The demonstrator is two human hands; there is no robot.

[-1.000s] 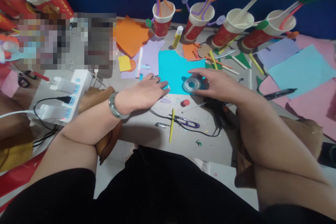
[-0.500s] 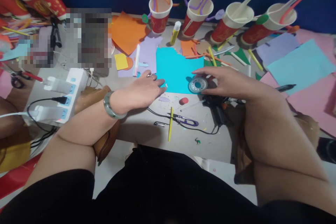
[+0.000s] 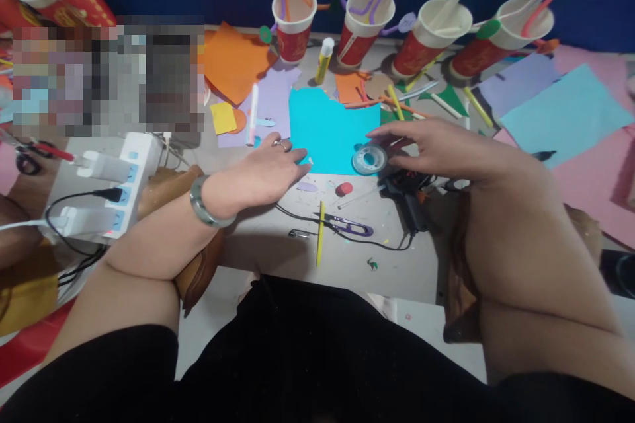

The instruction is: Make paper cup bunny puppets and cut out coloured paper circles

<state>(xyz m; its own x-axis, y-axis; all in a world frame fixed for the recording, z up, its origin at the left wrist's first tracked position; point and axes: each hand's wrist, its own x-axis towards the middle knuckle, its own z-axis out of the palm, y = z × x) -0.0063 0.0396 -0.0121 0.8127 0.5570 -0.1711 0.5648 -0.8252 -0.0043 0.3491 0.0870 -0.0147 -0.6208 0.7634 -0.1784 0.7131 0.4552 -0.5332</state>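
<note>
My left hand [image 3: 268, 170] lies flat on the grey table, fingers stretched out, fingertips on the left edge of a cyan paper sheet [image 3: 327, 129]. It wears a ring and a green bangle. My right hand [image 3: 436, 145] reaches in from the right, fingers extended and apart over a clear tape roll [image 3: 370, 158]. The roll rests on the cyan sheet's lower right corner, just under those fingertips and next to the thumb. I cannot tell whether the thumb touches it.
Red paper cups [image 3: 294, 30] with straw figures line the back edge, with a glue stick [image 3: 325, 56] beside them. A power strip [image 3: 131, 175] lies left. Purple snips [image 3: 353, 228], a yellow straw [image 3: 320, 234] and a black glue gun [image 3: 407, 198] lie near me. Pink and blue sheets [image 3: 560, 112] cover the right.
My right hand has lifted off the tape roll, which now shows fully on the cyan sheet. The left hand stays put. The view has shifted slightly.
</note>
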